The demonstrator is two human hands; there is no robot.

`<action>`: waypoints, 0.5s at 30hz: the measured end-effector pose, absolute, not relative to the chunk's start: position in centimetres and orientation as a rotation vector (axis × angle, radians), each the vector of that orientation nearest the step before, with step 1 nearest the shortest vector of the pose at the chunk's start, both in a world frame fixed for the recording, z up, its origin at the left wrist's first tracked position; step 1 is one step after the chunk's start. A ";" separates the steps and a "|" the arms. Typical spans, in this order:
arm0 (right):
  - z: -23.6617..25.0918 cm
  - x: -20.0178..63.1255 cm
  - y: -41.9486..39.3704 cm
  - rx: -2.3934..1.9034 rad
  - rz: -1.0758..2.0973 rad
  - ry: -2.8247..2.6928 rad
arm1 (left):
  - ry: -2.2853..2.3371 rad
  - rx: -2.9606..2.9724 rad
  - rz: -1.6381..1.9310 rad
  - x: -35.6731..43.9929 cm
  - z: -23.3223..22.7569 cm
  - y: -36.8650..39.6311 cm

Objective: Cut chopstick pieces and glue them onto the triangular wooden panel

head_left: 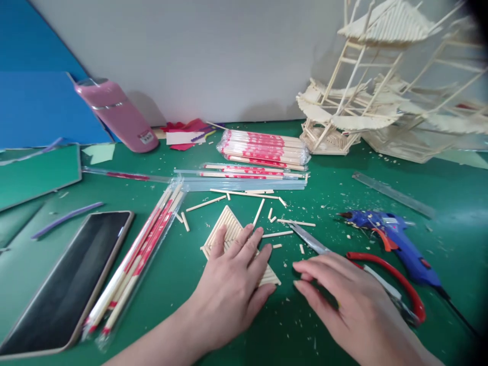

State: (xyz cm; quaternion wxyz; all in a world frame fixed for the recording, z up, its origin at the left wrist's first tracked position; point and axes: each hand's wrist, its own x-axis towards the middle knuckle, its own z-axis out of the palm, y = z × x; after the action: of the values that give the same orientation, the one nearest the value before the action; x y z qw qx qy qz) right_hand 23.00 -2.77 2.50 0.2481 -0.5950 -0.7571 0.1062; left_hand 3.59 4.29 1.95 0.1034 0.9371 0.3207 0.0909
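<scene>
Hands at work on green mat [160,284]: my left hand [232,284] lies open, flat on stick panel [229,231] at mat centre; my right hand [343,300], fingers loosely spread, rests on red-handled cutters [400,282], w/ blue glue gun [396,241] just beyond.

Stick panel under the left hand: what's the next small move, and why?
Probably close the right hand on the cutters. The left hand already lies flat on the stick panel, pinning it to the mat, and the right hand, fingers open, rests over the cutters' blade end.
</scene>
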 end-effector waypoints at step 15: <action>1.7 21.2 -1.8 -1.562 0.381 -2.229 | 0.940 2.754 0.382 2.4 3.0 3.3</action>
State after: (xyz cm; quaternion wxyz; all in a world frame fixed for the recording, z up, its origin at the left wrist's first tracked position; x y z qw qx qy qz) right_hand 21.20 -1.81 1.71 0.1951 -0.5574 -0.7955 0.1361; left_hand 2.40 3.31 2.97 0.1033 0.9333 0.3186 0.1295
